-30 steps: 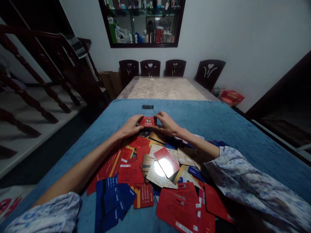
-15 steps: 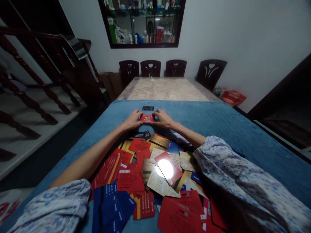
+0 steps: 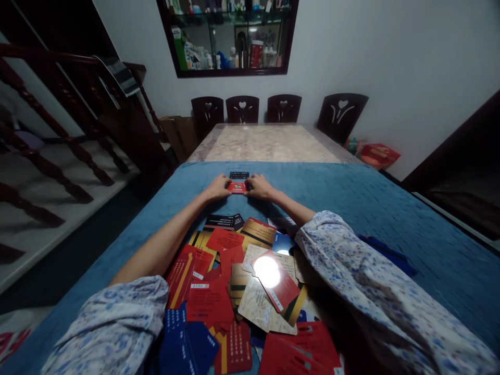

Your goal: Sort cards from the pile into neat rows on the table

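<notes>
A small red card (image 3: 237, 188) lies between my hands, well forward on the blue cloth (image 3: 328, 192). My left hand (image 3: 217, 188) grips its left edge with thumb and fingers. On its right edge, my right hand (image 3: 259, 187) does the same. Just beyond the red card, close to its far edge, rests a black card (image 3: 239, 175) with pale print. Between my forearms spreads a loose heap of cards: red cards (image 3: 209, 302), a gold card (image 3: 258, 232), blue cards (image 3: 187, 344) and black cards (image 3: 221, 222). A bright light reflection hides part of one red card (image 3: 284, 294).
Past the cloth the bare marble tabletop (image 3: 269, 141) continues towards several dark chairs (image 3: 242, 109) by the wall. Blue cards (image 3: 386, 253) lie beyond my right sleeve. A wooden stair railing (image 3: 58, 130) stands left, and a red bag (image 3: 378, 154) sits on the right.
Both hands have moved slightly forward with the red card, bringing it up close to the black card. My forearms have shifted, uncovering blue cards on the right.
</notes>
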Tool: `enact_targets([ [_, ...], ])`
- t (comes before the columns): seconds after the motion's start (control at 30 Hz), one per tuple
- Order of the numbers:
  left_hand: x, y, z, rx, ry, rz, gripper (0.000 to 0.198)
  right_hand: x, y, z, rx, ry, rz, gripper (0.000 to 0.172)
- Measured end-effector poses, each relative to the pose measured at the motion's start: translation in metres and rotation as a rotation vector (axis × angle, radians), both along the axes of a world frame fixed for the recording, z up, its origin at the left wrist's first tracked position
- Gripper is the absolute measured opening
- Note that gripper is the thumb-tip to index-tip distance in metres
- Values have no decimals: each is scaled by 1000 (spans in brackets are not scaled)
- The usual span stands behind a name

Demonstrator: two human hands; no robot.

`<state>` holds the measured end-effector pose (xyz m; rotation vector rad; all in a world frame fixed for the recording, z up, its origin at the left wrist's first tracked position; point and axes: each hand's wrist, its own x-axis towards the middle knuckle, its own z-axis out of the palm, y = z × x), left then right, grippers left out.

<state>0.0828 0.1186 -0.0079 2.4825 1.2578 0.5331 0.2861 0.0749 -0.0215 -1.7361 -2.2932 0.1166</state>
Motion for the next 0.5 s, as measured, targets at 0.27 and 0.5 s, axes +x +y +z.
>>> enact_targets([
  [0.27,-2,8,-2,-58,46,32,34,-2,5,3,-53,-23,-13,32],
  [0.5,0,7,3,-75,179,44,35,-3,2,2,-93,-7,-58,34],
])
